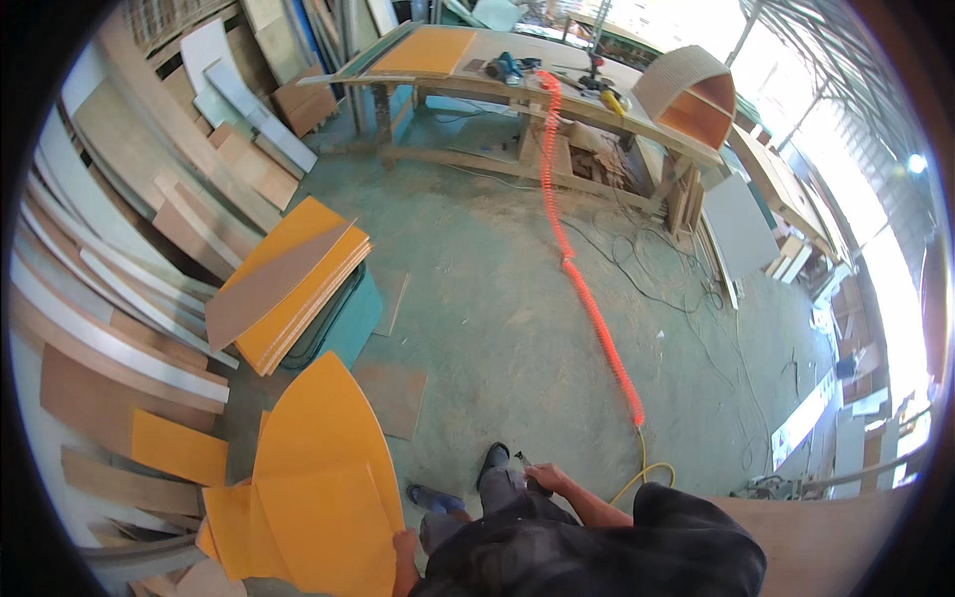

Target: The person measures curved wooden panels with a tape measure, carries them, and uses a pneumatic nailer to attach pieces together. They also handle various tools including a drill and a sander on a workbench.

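My left hand is closed on the right edge of a large yellow panel, which has a curved, pointed top. Smaller yellow pieces stick out beside it on the left. In front of my legs, my right hand grips a small dark hand tool with a metallic tip. Most of that tool is hidden by my fingers, so its exact kind does not show. Just right of my right forearm a yellow hose loops on the floor.
A stack of yellow boards rests on a green bin. An orange coiled hose runs to the far workbench, where a curved wooden cabinet stands. Cables trail over the floor. Boards lean along the left.
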Available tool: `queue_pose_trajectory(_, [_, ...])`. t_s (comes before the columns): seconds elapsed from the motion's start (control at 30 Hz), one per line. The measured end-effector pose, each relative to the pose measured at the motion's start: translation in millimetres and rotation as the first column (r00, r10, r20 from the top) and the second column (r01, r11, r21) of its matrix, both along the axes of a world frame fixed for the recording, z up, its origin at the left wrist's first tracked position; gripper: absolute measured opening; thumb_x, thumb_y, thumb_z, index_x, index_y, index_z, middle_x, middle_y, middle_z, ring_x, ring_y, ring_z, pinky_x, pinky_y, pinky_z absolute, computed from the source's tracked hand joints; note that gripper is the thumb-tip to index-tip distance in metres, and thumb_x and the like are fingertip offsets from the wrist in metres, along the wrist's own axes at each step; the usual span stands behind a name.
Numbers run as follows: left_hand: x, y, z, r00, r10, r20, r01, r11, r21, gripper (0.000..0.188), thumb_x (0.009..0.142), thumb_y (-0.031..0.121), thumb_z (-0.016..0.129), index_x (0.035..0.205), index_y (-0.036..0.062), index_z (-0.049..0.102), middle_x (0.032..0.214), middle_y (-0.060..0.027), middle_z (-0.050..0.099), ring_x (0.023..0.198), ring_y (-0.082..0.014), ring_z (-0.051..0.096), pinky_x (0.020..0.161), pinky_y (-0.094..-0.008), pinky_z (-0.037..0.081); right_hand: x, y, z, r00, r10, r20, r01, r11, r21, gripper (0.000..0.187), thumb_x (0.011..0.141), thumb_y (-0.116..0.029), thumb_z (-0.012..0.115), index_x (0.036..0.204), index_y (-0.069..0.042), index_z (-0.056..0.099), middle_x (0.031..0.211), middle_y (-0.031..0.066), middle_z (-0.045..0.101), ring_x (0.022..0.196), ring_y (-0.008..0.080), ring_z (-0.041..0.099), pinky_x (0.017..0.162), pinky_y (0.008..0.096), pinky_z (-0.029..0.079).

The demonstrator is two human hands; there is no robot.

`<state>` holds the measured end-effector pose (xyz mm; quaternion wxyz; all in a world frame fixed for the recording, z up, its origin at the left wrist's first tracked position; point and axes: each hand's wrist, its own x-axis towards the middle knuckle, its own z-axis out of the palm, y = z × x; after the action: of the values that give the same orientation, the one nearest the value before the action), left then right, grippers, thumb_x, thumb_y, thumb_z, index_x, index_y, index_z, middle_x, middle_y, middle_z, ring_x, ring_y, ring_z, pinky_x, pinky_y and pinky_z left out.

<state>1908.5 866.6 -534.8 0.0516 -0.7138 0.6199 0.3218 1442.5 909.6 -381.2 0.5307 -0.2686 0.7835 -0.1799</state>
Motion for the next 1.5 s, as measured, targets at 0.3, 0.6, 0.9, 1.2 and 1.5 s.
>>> queue_pose_trajectory(0.3, [-107.8,-187.7,99.5,0.956,0.135,-0.259,-0.115,0.989,0.091,0.047,0.087,0.036,0.047,0.086,-0.0056,0.067,0.083,-0.0254,0.068,0.091,-0.0446,0.064,0.081,-0.0521,0.047,-82.8,55.0,-47.4,0.956,-0.292,0.030,0.289,0.955,0.071,0.040,0.090,-0.040,0.054,0.095,-0.006,0.074,0.088,0.0105,0.071,0.076,0.0200,0.065,0.070,0.0380,0.052])
queue_pose_trajectory(0.6, [-226.0,-198.7,97.2,0.935,-0.344,-0.084,0.354,0.917,0.183,0.048,0.084,0.041,0.049,0.090,-0.0023,0.069,0.101,-0.0254,0.068,0.102,-0.0435,0.063,0.088,-0.0491,0.048,-140.3,165.4,-74.1,0.818,-0.575,0.005,0.560,0.799,0.220,0.040,0.091,-0.043,0.052,0.094,-0.010,0.075,0.082,0.0099,0.070,0.061,0.0234,0.066,0.051,0.0409,0.052])
queue_pose_trajectory(0.9, [-352.3,-263.3,98.7,0.855,-0.517,-0.026,0.493,0.799,0.344,0.051,0.082,0.044,0.058,0.112,0.0049,0.069,0.118,-0.0213,0.066,0.112,-0.0398,0.062,0.097,-0.0452,0.048,-157.1,164.1,-33.0,0.688,-0.726,0.012,0.669,0.641,0.376,0.042,0.093,-0.042,0.047,0.100,-0.010,0.074,0.081,0.0148,0.069,0.070,0.0294,0.069,0.056,0.0476,0.055])
queue_pose_trajectory(1.2, [-498.5,-391.0,62.9,0.787,-0.612,-0.075,0.604,0.742,0.291,0.053,0.082,0.043,0.057,0.112,0.0013,0.069,0.121,-0.0229,0.065,0.115,-0.0391,0.060,0.099,-0.0447,0.047,-204.3,55.4,-1.8,0.595,-0.794,0.127,0.796,0.604,0.050,0.045,0.098,-0.046,0.045,0.101,-0.009,0.070,0.086,0.0115,0.068,0.081,0.0266,0.067,0.072,0.0463,0.055])
queue_pose_trajectory(1.5, [-668.4,-530.9,104.2,0.765,-0.631,-0.126,0.644,0.749,0.158,0.047,0.086,0.037,0.052,0.109,-0.0004,0.069,0.113,-0.0240,0.067,0.110,-0.0400,0.062,0.097,-0.0462,0.048,-317.7,-46.9,24.0,0.286,-0.886,0.365,0.921,0.360,0.151,0.045,0.099,-0.048,0.049,0.105,-0.006,0.065,0.089,0.0110,0.066,0.078,0.0275,0.066,0.076,0.0461,0.055])
